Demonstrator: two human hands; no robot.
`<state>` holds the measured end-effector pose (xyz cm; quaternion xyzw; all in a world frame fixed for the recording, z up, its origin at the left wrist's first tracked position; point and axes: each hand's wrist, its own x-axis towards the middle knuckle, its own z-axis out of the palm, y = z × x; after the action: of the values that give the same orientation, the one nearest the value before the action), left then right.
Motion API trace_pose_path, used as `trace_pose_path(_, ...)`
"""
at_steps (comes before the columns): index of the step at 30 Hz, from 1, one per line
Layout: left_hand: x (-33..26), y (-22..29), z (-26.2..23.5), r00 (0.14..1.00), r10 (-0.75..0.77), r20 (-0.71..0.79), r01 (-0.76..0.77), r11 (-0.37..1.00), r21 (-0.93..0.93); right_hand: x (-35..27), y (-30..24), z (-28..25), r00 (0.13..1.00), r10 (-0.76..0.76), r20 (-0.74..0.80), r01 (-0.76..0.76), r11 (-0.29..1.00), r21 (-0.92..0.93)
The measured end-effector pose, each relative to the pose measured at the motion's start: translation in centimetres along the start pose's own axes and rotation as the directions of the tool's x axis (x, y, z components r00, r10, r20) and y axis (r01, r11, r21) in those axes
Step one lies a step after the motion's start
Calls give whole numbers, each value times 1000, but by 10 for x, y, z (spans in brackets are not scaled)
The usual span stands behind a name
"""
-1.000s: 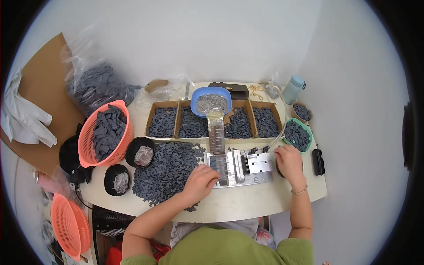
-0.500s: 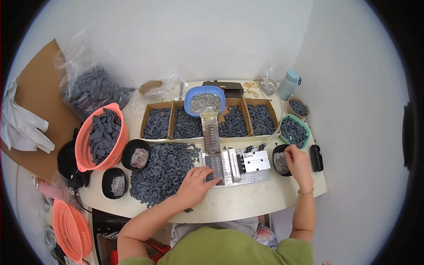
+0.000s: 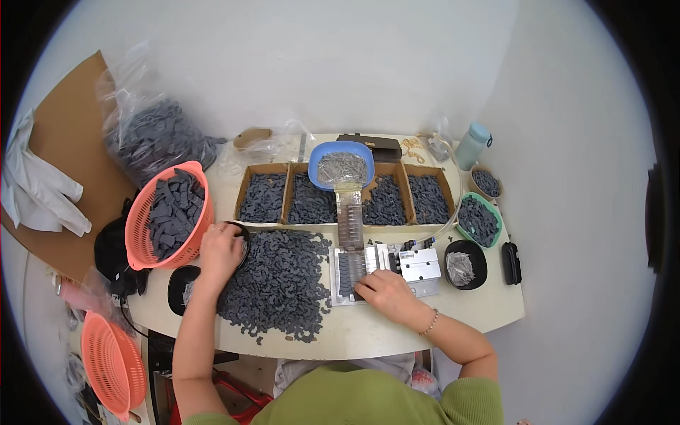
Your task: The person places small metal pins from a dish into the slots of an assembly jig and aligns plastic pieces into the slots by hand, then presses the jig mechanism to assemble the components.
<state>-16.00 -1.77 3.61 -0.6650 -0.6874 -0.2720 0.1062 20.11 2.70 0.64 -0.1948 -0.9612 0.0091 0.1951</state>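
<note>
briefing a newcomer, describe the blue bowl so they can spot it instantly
On the pale table, find the divided cardboard tray at the back. A blue bowl of thin silvery pieces sits over its middle. It's the only blue bowl; a green bowl to its right holds dark gray pieces.

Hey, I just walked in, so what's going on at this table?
A person in a green top is working at a table with both hands. The left hand is at a black bowl beside a coral basket; whether it grips anything is unclear. The right hand is on the near side of a metal fixture. A loose pile of grey pieces lies between the black bowl and the fixture.
</note>
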Motion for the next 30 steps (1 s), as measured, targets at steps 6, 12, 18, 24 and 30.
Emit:
trace_pose_path(6,-6,-47,7,902,-207,379,116,961,249,14,22,-11,994,-10,110,-15,974,224)
trace_pose_path(12,-5,-49,14,912,-209,354,121,959,256,104,105,-38,950,284,-128,-256,946,199)
trace_pose_path(18,-6,-45,7,944,-180,277,123,970,211,176,167,0,946,325,8,-325,945,43)
trace_pose_path(24,-6,-12,-7,986,-131,102,115,982,150,198,185,19,967,211,143,-196,974,-112)
trace_pose_path(30,-14,84,9,984,140,112,-87,919,-385,191,190,25,987,147,72,-134,978,-158)
